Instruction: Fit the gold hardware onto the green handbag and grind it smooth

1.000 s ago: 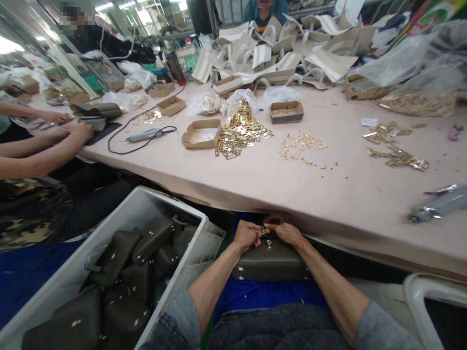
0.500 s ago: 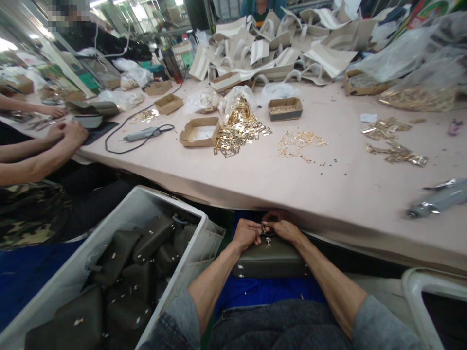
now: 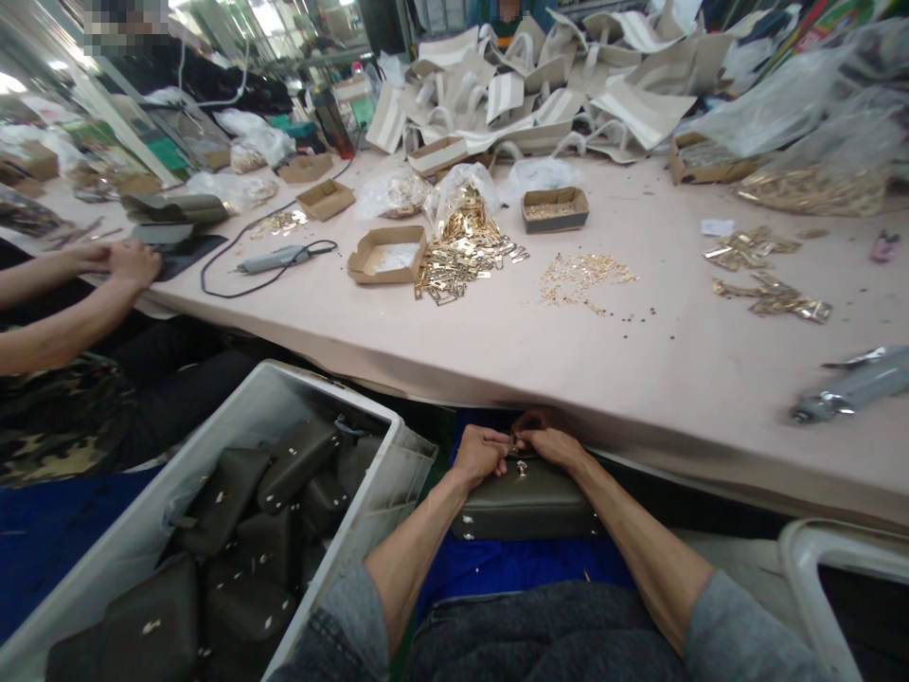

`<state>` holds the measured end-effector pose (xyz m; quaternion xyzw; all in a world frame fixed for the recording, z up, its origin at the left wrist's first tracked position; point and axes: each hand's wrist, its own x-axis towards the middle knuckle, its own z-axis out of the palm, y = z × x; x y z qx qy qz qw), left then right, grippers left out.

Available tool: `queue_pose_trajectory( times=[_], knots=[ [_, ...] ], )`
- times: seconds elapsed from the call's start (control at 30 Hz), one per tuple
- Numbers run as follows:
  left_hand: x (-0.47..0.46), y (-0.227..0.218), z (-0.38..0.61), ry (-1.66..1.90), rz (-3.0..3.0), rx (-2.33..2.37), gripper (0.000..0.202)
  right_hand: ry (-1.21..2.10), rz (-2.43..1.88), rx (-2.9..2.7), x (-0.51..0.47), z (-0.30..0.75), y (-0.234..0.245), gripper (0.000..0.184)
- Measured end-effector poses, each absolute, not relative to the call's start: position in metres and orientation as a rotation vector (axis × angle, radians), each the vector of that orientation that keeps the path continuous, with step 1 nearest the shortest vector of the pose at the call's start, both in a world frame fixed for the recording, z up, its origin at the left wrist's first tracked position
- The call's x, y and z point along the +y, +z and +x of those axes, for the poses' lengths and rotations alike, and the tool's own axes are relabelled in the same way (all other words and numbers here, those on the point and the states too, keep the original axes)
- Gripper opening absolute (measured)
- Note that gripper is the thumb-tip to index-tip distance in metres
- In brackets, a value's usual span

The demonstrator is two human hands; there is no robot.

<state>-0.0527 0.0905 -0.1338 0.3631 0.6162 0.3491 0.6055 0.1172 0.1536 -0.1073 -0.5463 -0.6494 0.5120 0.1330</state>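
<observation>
A dark olive handbag (image 3: 529,504) lies across my lap, below the table's front edge. A small turn-lock (image 3: 522,469) stands on its upper face, and metal studs show at its near corners. My left hand (image 3: 479,455) is closed at the bag's far side, its fingers pinching a small gold metal fitting (image 3: 512,442). From the other side my right hand (image 3: 558,446) also closes on this fitting, fingertips close to the left ones. My fingers partly cover the fitting, and its exact shape is unclear.
On my left stands a white bin (image 3: 359,393) of similar bags. Gold buckles (image 3: 461,270), small gold parts (image 3: 586,281), a cardboard tray (image 3: 387,268) and electric screwdrivers (image 3: 852,388) lie on the table (image 3: 426,350). A co-worker's hands (image 3: 132,260) are at far left.
My hands stay at the same spot on the bag with only slight finger movement. At left, a co-worker's hands have shifted a little to the left, and another hand there has gone from view.
</observation>
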Motion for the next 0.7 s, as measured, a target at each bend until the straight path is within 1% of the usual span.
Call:
queue_pose_trajectory(
  times=[0.27, 0.53, 0.7],
  knots=[
    [0.09, -0.129, -0.055, 0.837, 0.87, 1.402, 0.017, 1.491, -1.597, -1.898, 0.155, 0.117, -0.109, 0.015],
    [0.089, -0.137, -0.053, 0.859, 0.799, 1.395, 0.013, 1.567, -1.575, -1.899, 0.155, 0.119, -0.112, 0.015],
    [0.089, -0.14, -0.053, 0.858, 0.769, 1.41, 0.02, 1.589, -1.502, -1.86, 0.155, 0.12, -0.121, 0.013]
  ],
)
